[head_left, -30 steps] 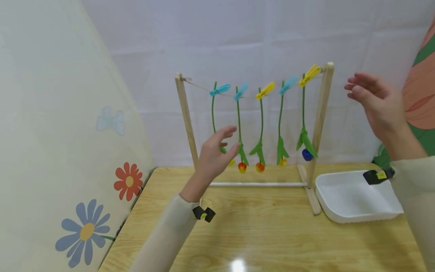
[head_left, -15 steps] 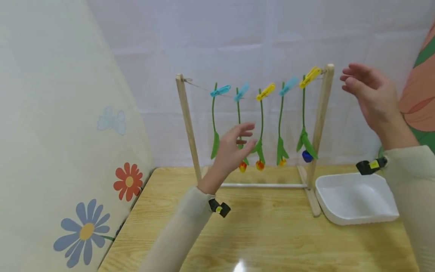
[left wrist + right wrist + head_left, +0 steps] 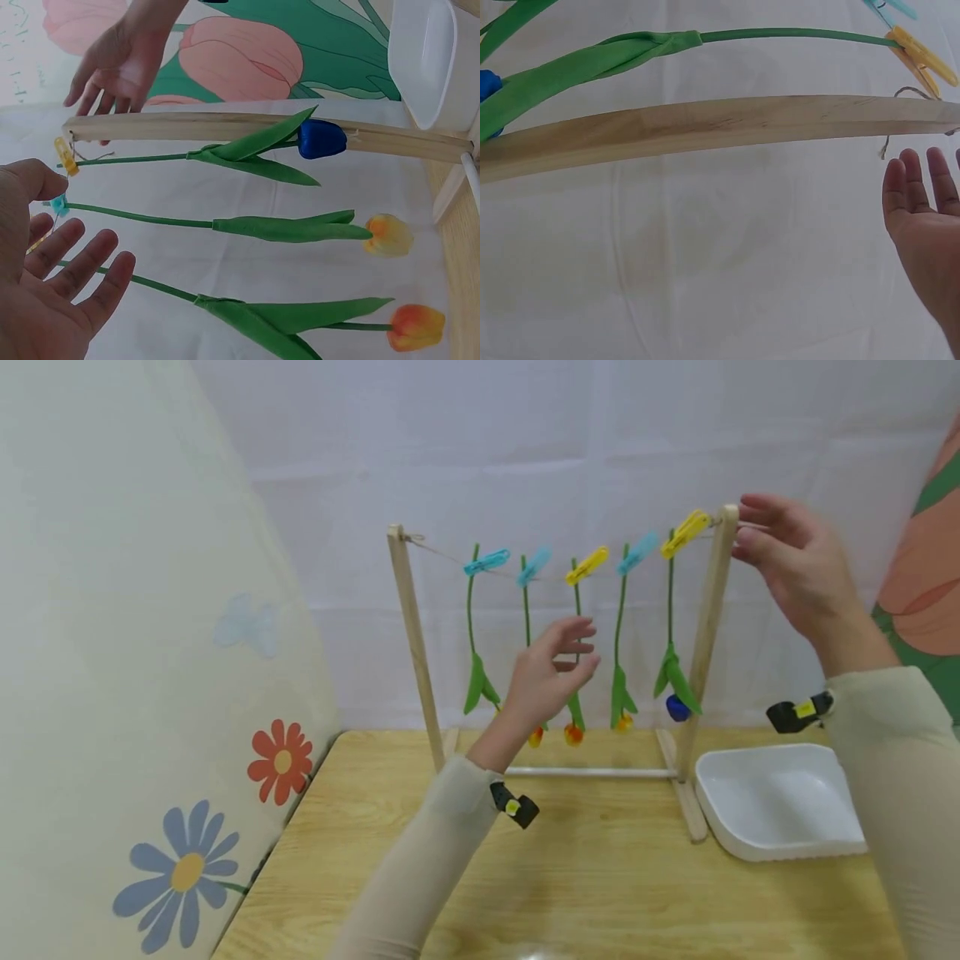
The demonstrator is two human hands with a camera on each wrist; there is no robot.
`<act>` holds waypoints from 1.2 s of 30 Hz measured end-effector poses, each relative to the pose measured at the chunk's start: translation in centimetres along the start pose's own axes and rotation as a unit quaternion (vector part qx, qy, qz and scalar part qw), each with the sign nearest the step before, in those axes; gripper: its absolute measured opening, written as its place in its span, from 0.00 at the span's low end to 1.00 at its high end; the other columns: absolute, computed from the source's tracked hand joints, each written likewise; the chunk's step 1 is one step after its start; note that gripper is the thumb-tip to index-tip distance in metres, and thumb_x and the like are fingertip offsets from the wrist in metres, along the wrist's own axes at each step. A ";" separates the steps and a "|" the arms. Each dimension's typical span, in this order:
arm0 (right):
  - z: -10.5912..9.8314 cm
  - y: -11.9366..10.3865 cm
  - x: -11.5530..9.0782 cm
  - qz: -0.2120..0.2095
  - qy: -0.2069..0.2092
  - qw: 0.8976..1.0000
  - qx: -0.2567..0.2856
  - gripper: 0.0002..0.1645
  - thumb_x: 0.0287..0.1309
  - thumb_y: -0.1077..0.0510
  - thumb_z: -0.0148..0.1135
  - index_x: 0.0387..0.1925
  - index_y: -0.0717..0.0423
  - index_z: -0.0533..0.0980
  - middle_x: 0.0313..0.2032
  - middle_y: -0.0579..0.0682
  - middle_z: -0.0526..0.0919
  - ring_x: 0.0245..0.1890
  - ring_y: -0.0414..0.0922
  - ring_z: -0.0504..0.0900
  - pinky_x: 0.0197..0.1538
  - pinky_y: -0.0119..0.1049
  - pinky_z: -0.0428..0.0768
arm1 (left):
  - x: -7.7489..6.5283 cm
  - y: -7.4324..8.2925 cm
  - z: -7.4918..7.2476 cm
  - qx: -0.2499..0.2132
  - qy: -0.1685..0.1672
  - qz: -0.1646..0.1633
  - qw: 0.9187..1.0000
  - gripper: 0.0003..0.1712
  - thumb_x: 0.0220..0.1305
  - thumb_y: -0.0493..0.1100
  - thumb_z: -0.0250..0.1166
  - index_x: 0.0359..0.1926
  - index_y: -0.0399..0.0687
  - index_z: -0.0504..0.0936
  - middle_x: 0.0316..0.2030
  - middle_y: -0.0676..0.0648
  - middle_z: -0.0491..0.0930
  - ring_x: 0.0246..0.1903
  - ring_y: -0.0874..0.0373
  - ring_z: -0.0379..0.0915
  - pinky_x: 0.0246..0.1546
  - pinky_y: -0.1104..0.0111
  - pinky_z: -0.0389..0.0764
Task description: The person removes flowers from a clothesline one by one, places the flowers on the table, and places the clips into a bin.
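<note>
My left hand [image 3: 551, 677] is raised in front of the middle of a wooden rack, fingers loosely bent, holding nothing. Behind it, several artificial tulips hang upside down from a string, partly covered by the hand in the head view. A yellow clothespin [image 3: 587, 566] pins the middle stem; blue clothespins, such as the left one [image 3: 487, 562], pin others. My right hand [image 3: 798, 560] is at the top of the right post [image 3: 708, 602], fingers relaxed and nothing in them. Beside that post hangs the blue tulip [image 3: 322, 139] from another yellow clothespin [image 3: 686, 533].
A white plastic tray [image 3: 780, 847] stands on the wooden table [image 3: 600, 877] right of the rack's foot. A white rod [image 3: 592, 772] joins the rack's posts low down. White cloth hangs behind; a panel with painted flowers [image 3: 183, 872] is at the left.
My left hand has moved right, from before the left tulips to before the middle ones. My right hand has come left, up to the right post. The hanging tulips stay in place.
</note>
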State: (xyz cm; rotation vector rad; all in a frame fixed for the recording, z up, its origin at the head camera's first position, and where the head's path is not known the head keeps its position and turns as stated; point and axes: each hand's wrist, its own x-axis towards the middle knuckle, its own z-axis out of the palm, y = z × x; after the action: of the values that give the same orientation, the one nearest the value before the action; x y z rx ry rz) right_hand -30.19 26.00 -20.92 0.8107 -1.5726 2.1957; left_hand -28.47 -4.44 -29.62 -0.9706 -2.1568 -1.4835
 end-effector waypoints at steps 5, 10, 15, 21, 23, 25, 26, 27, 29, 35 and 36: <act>0.5 0.3 0.5 0.003 0.003 1.000 -0.014 0.23 0.66 0.73 0.59 0.62 0.63 0.74 0.52 0.54 0.81 0.51 0.47 0.78 0.53 0.30 0.80 | 0.9 0.1 1.2 -0.022 -0.012 -0.004 1.000 0.27 0.70 0.36 0.65 0.68 0.44 0.71 0.61 0.41 0.79 0.54 0.53 0.81 0.49 0.72 0.83; 0.5 0.3 0.8 0.004 0.006 1.000 0.028 0.22 0.66 0.74 0.58 0.61 0.66 0.74 0.50 0.56 0.80 0.50 0.47 0.79 0.51 0.31 0.81 | 1.7 0.4 2.5 -0.045 -0.017 -0.014 0.999 0.27 0.69 0.35 0.65 0.67 0.40 0.72 0.63 0.41 0.78 0.58 0.49 0.79 0.51 0.73 0.82; 0.8 0.3 1.2 0.026 0.009 0.999 0.017 0.24 0.66 0.71 0.61 0.63 0.64 0.73 0.55 0.55 0.78 0.55 0.46 0.76 0.54 0.28 0.80 | 2.4 0.4 3.2 -0.056 -0.018 -0.030 0.998 0.26 0.71 0.36 0.64 0.67 0.41 0.72 0.64 0.43 0.77 0.59 0.51 0.78 0.53 0.73 0.81; 1.5 0.6 2.1 0.040 -0.002 0.999 0.014 0.20 0.65 0.71 0.62 0.58 0.65 0.76 0.53 0.55 0.79 0.53 0.47 0.77 0.54 0.29 0.80 | 3.0 0.3 3.7 -0.067 -0.021 -0.032 0.997 0.26 0.71 0.36 0.63 0.68 0.42 0.71 0.65 0.43 0.76 0.59 0.54 0.78 0.53 0.74 0.81; 1.7 0.7 2.4 0.044 -0.008 0.999 0.025 0.18 0.65 0.71 0.62 0.56 0.67 0.77 0.52 0.56 0.79 0.51 0.47 0.77 0.54 0.30 0.80 | 3.2 0.3 4.0 -0.068 -0.023 -0.030 0.997 0.27 0.71 0.36 0.63 0.69 0.41 0.70 0.66 0.43 0.75 0.59 0.55 0.78 0.52 0.75 0.81; 1.9 0.8 2.6 0.051 -0.012 0.998 0.035 0.18 0.65 0.71 0.62 0.56 0.68 0.78 0.51 0.55 0.80 0.50 0.47 0.78 0.54 0.31 0.81 | 3.5 0.4 4.2 -0.064 -0.029 -0.030 0.997 0.29 0.72 0.37 0.63 0.70 0.42 0.69 0.67 0.43 0.74 0.60 0.56 0.78 0.52 0.76 0.81; 2.0 0.9 2.7 0.054 -0.015 0.998 0.039 0.18 0.65 0.71 0.62 0.56 0.68 0.77 0.51 0.55 0.80 0.49 0.47 0.78 0.54 0.31 0.81 | 3.5 0.4 4.4 -0.064 -0.033 -0.033 0.997 0.29 0.72 0.37 0.63 0.71 0.42 0.68 0.67 0.43 0.74 0.60 0.57 0.77 0.52 0.76 0.81; 2.0 0.9 2.7 0.056 -0.018 0.997 0.041 0.18 0.65 0.71 0.62 0.56 0.69 0.77 0.50 0.55 0.81 0.49 0.47 0.79 0.54 0.31 0.81 | 3.6 0.4 4.5 -0.064 -0.036 -0.037 0.997 0.30 0.72 0.37 0.63 0.72 0.42 0.67 0.68 0.43 0.73 0.61 0.56 0.77 0.52 0.76 0.80; 2.1 1.1 2.8 0.059 -0.024 0.997 0.041 0.17 0.65 0.71 0.61 0.55 0.69 0.78 0.48 0.55 0.82 0.48 0.47 0.79 0.54 0.32 0.81 | 3.8 0.5 4.9 -0.064 -0.043 -0.050 0.996 0.32 0.72 0.38 0.63 0.73 0.43 0.65 0.69 0.44 0.72 0.62 0.57 0.76 0.53 0.76 0.80; 1.6 0.7 3.0 0.075 -0.030 0.996 0.041 0.15 0.66 0.72 0.59 0.53 0.69 0.78 0.46 0.56 0.83 0.45 0.47 0.82 0.53 0.32 0.82 | 5.0 1.5 6.4 -0.077 -0.044 -0.097 0.991 0.34 0.73 0.43 0.62 0.76 0.50 0.62 0.70 0.50 0.71 0.63 0.61 0.74 0.56 0.75 0.78; 1.5 0.6 3.0 0.079 -0.030 0.996 0.041 0.14 0.66 0.72 0.59 0.53 0.68 0.78 0.46 0.56 0.83 0.45 0.47 0.82 0.52 0.32 0.82 | 5.2 1.7 6.7 -0.077 -0.043 -0.099 0.991 0.34 0.73 0.44 0.62 0.76 0.50 0.62 0.70 0.51 0.71 0.64 0.62 0.73 0.57 0.75 0.78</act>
State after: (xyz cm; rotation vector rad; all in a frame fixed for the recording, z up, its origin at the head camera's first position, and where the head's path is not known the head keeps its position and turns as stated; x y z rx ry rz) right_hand -32.49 24.25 -19.16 0.8097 -1.6351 2.3822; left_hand -30.36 3.87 -27.87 -0.9064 -2.2834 -1.7546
